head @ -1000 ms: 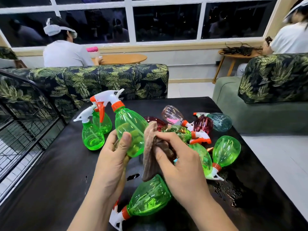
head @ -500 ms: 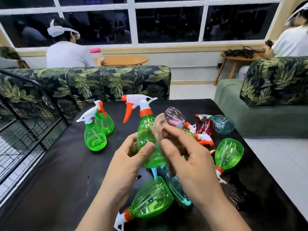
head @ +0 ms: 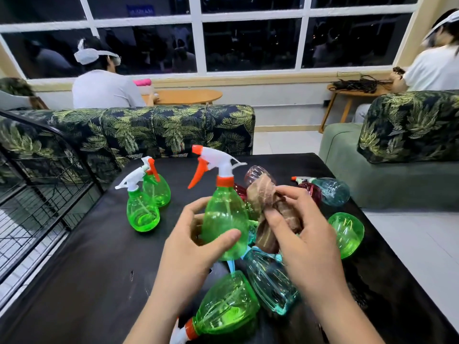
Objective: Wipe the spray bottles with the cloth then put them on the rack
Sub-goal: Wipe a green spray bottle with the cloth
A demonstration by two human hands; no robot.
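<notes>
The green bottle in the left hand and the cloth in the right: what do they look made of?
Green bottle: seemingly plastic, translucent and glossy, with light glints and ribbed moulding. Cloth: soft brown fabric, matte, crumpled into folds; weave too blurred to tell.

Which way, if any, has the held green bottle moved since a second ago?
Yes. The held green bottle tipped upright and shifted right, away from the two standing green bottles.
</notes>
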